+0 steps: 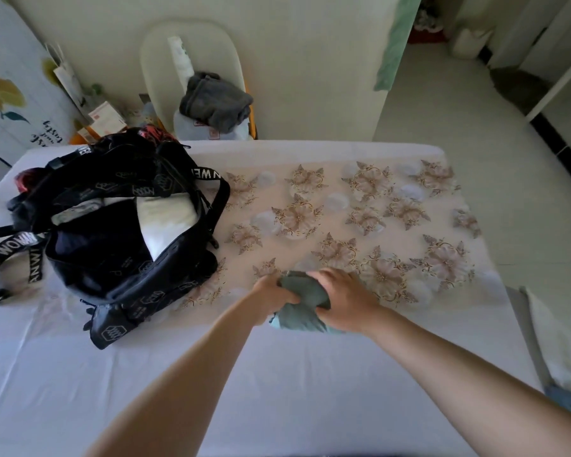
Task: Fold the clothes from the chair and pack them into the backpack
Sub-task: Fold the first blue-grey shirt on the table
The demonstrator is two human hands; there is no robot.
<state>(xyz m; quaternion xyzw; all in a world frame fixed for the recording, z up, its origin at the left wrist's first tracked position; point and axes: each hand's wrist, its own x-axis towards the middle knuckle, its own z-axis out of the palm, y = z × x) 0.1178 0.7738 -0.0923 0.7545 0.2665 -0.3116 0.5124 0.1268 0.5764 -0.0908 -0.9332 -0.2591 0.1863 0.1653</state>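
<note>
Both hands are gripping the grey-green garment (302, 311). It's bunched into a small tight bundle, sitting on the bed (277, 374) at the near edge of the floral cloth (360, 206).

Left hand (272, 296) is clamping the bundle's left side, fingers (285, 296) curled into the fabric. Right hand (343, 303) is covering the right side from above, fingers curled over the top. Fingertips are hiding behind the cloth, so I can't tell how deep the grip is going.

Black backpack (122, 258) is lying left of the hands, apart from the bundle. Main compartment is gaping open, and a white folded piece (165, 222) is showing inside.

Chair (192, 54) is standing past the bed's far edge, carrying a dark grey clothes heap (215, 100).
</note>
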